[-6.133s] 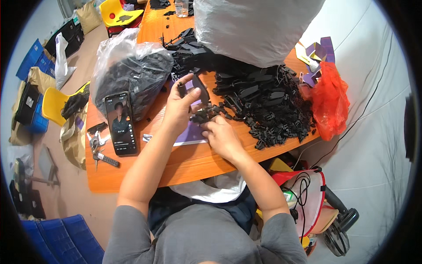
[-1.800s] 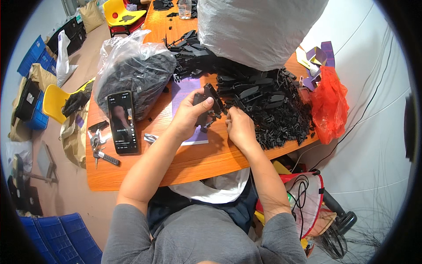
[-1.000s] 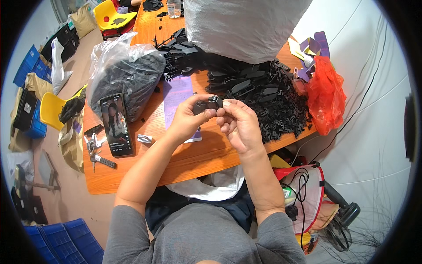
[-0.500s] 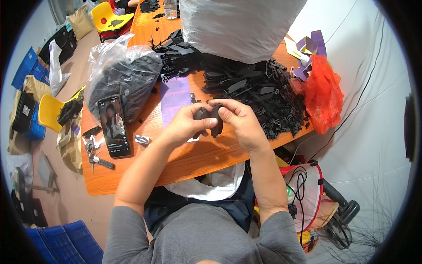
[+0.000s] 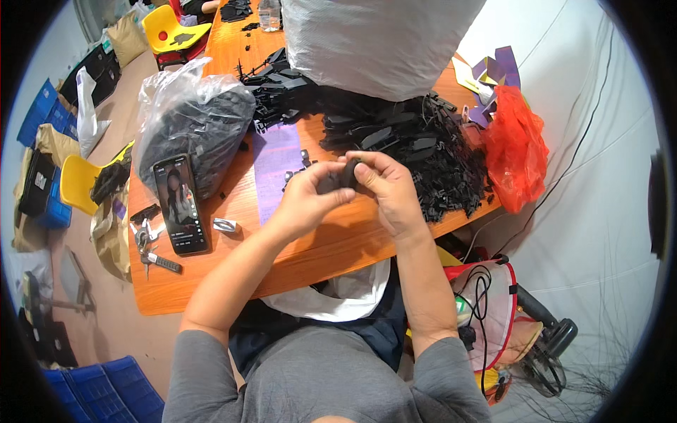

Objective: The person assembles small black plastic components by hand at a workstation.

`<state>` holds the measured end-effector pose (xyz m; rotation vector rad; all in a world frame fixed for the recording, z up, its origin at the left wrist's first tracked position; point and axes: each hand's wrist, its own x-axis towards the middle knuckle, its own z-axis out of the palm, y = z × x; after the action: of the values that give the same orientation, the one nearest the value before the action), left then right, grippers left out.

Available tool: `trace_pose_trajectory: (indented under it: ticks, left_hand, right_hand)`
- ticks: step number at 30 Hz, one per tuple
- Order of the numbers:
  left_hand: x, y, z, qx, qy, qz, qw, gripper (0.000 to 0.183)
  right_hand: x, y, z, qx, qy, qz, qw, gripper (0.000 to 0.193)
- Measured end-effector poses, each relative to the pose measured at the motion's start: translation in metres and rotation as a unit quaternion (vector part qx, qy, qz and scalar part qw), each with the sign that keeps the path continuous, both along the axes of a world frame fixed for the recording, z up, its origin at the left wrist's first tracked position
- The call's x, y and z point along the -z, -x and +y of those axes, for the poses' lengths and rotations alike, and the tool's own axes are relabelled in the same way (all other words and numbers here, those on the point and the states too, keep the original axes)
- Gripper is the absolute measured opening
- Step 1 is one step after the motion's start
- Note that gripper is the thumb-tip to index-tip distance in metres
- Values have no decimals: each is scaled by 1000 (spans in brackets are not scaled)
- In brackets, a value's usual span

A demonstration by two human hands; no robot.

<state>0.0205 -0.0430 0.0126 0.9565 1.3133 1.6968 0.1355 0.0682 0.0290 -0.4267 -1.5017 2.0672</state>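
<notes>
Above the front of the orange table [image 5: 233, 275], both hands are closed and meet around small black plastic parts [image 5: 350, 173]. My left hand [image 5: 308, 200] grips a dark piece between thumb and fingers, mostly covered by them. My right hand [image 5: 392, 189] pinches a black piece against it, thumb in front. Whether the pieces are joined cannot be seen. Just beyond my right hand spreads a large heap of black plastic parts [image 5: 416, 141]. A purple printed sheet [image 5: 276, 173] with a few small black bits at its edge lies beyond my left hand.
A clear bag of black parts [image 5: 201, 127] stands at left, with a phone [image 5: 181, 204] leaning on it. Keys [image 5: 144, 243] and a small silvery object [image 5: 226, 225] lie nearby. A big white sack [image 5: 381, 46] stands behind the heap; a red plastic bag [image 5: 517, 151] is at right.
The two black pieces, seen side by side before, are now drawn closer together and more covered by my fingers. My right hand has turned slightly, its fingers curling further around.
</notes>
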Motion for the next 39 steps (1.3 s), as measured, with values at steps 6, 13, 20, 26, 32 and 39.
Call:
trace_pose_trajectory:
  ticks: [6, 13, 20, 26, 32, 39]
  left_hand:
    - [-8, 57, 34, -87, 98, -174, 976, 29]
    - [-1, 53, 91, -123, 286, 619, 721, 35]
    - [-2, 58, 89, -108, 257, 709, 648, 31]
    - [-24, 74, 50, -143, 223, 399, 878, 27]
    - [-5, 65, 8, 42, 63, -187, 979, 34]
    - [12, 34, -3, 97, -31, -268, 958, 36]
  right_hand:
    - [-14, -44, 32, 178, -97, -88, 975, 33]
    - [12, -59, 35, 245, -311, -236, 887, 15]
    - [17, -52, 24, 161, -594, -391, 685, 13]
    - [39, -27, 26, 152, -666, -421, 597, 12]
    - [42, -24, 24, 173, -697, -335, 610, 14]
    - [9, -7, -7, 161, -145, -75, 973, 11]
